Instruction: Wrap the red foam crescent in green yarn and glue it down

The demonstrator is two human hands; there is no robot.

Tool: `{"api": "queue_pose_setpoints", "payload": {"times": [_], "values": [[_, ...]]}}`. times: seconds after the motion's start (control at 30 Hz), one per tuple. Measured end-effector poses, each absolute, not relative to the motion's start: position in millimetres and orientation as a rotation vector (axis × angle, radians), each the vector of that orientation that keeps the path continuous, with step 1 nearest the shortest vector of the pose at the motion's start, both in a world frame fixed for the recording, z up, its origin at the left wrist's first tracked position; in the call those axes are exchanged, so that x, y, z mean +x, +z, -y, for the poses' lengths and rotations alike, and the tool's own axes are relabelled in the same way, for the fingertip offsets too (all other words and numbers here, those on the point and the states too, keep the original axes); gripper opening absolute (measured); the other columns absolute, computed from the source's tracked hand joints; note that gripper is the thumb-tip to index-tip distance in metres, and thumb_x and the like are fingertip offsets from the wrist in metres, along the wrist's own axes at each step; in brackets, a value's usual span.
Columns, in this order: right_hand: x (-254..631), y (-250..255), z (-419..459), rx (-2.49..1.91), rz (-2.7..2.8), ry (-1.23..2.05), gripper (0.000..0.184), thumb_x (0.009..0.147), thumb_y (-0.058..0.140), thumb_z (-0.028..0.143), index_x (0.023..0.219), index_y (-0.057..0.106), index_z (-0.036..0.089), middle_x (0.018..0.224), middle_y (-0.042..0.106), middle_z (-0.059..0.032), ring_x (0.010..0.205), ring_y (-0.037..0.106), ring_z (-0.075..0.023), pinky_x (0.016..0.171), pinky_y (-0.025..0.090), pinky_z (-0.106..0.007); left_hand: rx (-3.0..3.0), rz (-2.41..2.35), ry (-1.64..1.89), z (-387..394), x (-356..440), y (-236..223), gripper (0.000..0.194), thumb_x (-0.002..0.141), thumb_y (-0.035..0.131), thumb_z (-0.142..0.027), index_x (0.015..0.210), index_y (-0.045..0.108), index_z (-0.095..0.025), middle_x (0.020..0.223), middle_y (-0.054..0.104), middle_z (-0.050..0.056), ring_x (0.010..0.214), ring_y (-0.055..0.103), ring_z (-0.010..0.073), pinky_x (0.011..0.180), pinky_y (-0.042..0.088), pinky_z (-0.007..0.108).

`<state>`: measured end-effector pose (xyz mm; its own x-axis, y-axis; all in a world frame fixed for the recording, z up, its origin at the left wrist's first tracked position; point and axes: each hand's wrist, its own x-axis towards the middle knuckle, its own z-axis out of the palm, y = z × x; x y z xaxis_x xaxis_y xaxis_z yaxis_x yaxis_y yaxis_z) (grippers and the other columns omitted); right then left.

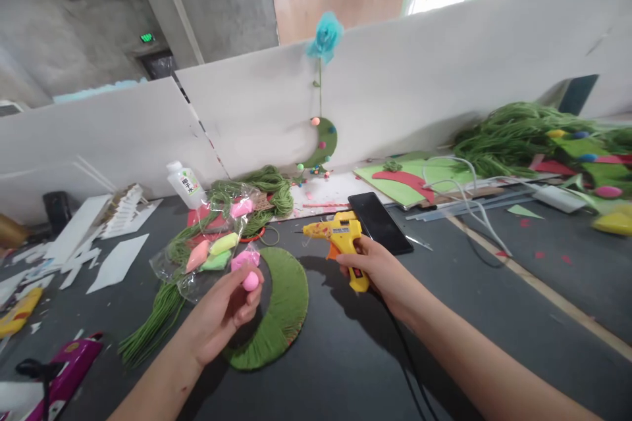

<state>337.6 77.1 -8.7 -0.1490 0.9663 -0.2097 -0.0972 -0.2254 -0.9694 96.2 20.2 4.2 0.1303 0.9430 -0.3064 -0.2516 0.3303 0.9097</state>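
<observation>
Between the thumb and fingers of my left hand point(224, 309) is a small pink ball point(251, 281), seemingly of clay. My right hand point(378, 270) grips a yellow glue gun point(340, 237) by its handle, nozzle pointing left. Below and between the hands lies a crescent point(284, 302) wrapped in green yarn, flat on the dark table. Just beyond my left hand, a clear plastic bag point(197, 283) lies among packets of coloured clay point(217, 253). A black phone point(380, 220) rests behind the glue gun.
A finished-looking green crescent point(326, 141) with coloured balls and a blue flower point(326, 36) hangs against the white partition. A white bottle point(185, 184) stands at the back left. Green yarn point(518, 138) piles up at right. A yellow cutter point(20, 312) and purple power strip point(74, 375) lie left.
</observation>
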Motion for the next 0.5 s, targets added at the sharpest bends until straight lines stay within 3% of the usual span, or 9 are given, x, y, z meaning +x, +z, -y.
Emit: {"api": "queue_pose_setpoints", "payload": {"times": [0.13,0.33,0.43,0.5], "values": [[339.8,-6.9,-76.9,-1.183,1.087,1.512,0.024,0.061,0.067,0.022,0.081,0.055,0.016,0.058,0.057,0.0024,0.051,0.051,-0.0105,0.05,0.037,-0.024,0.984,-1.181,0.975,-16.7,99.3,12.0,0.026,0.083,0.054,-0.04,0.071,0.05,-0.017,0.064,0.05,-0.003,0.048,0.042,0.0047,0.044,0.034,0.016],[348.7,0.4,-79.1,-1.148,1.04,1.478,0.026,0.06,0.067,0.024,0.082,0.055,0.017,0.059,0.056,0.0031,0.051,0.049,-0.0104,0.05,0.036,-0.023,1.535,-1.415,0.898,-47.9,114.0,17.7,0.015,0.075,0.065,-0.032,0.078,0.065,-0.017,0.073,0.057,0.001,0.068,0.052,0.0146,0.062,0.042,0.026],[352.8,3.8,-80.1,-1.145,1.015,1.453,0.025,0.061,0.067,0.025,0.081,0.054,0.017,0.058,0.055,0.0033,0.05,0.049,-0.0108,0.049,0.036,-0.023,1.819,-1.49,0.867,-82.2,132.0,8.5,0.012,0.076,0.065,-0.027,0.084,0.066,-0.019,0.089,0.06,0.003,0.084,0.055,0.0184,0.081,0.044,0.033],[354.0,5.1,-79.7,-1.141,1.007,1.445,0.025,0.061,0.066,0.024,0.081,0.054,0.017,0.057,0.054,0.0034,0.05,0.049,-0.0106,0.048,0.035,-0.023,1.955,-1.533,0.819,-104.1,144.8,-2.8,0.017,0.081,0.06,-0.028,0.095,0.063,-0.017,0.1,0.061,0.005,0.09,0.057,0.0194,0.085,0.045,0.039]]}}
